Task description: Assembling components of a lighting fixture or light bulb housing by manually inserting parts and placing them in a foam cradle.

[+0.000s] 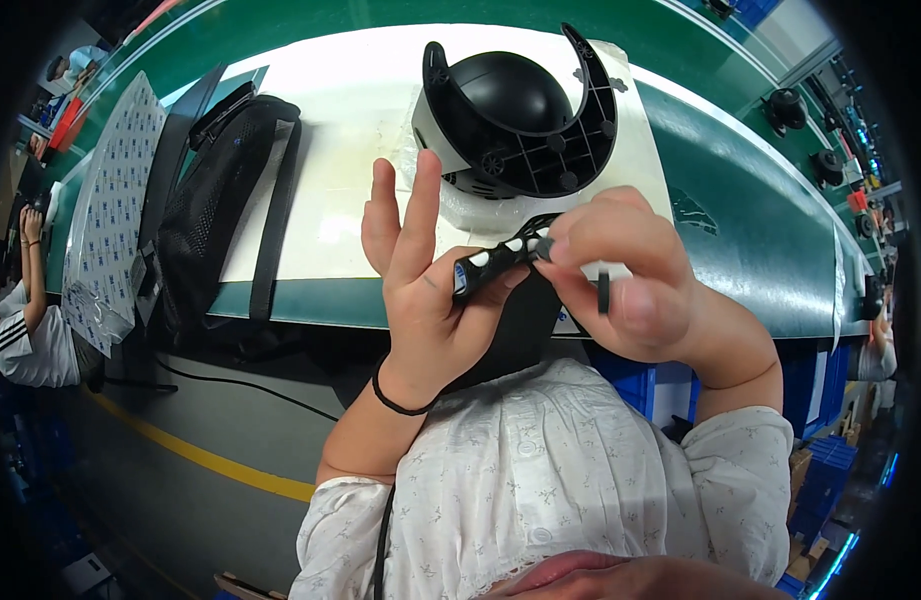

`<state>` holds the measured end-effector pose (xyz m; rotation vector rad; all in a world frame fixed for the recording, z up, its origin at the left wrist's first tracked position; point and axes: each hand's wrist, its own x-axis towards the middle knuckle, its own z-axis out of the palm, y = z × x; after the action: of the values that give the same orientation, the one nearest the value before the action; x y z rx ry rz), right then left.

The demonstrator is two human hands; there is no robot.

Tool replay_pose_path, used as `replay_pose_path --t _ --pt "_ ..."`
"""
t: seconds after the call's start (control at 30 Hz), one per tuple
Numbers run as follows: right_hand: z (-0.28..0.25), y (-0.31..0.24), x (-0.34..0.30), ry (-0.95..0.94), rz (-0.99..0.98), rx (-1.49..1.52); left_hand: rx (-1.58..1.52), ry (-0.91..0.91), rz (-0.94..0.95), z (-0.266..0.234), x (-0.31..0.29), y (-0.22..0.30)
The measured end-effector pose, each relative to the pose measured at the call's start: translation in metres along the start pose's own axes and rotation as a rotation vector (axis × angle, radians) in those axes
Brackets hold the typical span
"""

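My left hand [425, 290] grips a slim black part with white round spots [493, 264] between thumb and forefinger. Two other fingers of that hand stick up, away from the part. At the part's right end, my right hand [635, 265] pinches a small dark piece [543, 247] against or close to it; whether the two are joined I cannot tell. A second short dark strip [604, 293] shows among the right fingers. Beyond my hands stands a black and white device with a glossy dome [510, 92] and a curved, ribbed black frame [560, 160] with two horn-like ends.
The device rests on clear wrapping [470, 212] over a pale sheet [350, 90] on the green table [740, 200]. At the left lie a black mesh bag [215, 200] with a strap [272, 240] and a printed plastic bag [115, 210]. Co-workers sit farther off on both sides.
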<state>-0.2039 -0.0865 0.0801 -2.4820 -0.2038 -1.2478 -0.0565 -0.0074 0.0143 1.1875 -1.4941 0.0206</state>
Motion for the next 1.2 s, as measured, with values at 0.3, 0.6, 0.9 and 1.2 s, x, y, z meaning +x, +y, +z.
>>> replay_pose_path --t 0.3,0.6,0.9,1.2 --pt "-0.001 0.027 0.017 -0.016 0.284 0.061 0.000 -0.041 -0.004 0.007 0.004 -0.007" --pt "0.002 0.018 0.032 -0.188 0.181 -0.240 -0.023 -0.058 -0.008 0.011 0.004 -0.010" --pt "-0.009 0.019 0.041 -0.062 0.383 -0.137 0.013 -0.040 -0.008 0.015 0.003 -0.008" --pt "-0.002 0.096 0.065 -0.117 -0.273 0.197 0.011 -0.062 -0.027 0.014 0.003 -0.007"
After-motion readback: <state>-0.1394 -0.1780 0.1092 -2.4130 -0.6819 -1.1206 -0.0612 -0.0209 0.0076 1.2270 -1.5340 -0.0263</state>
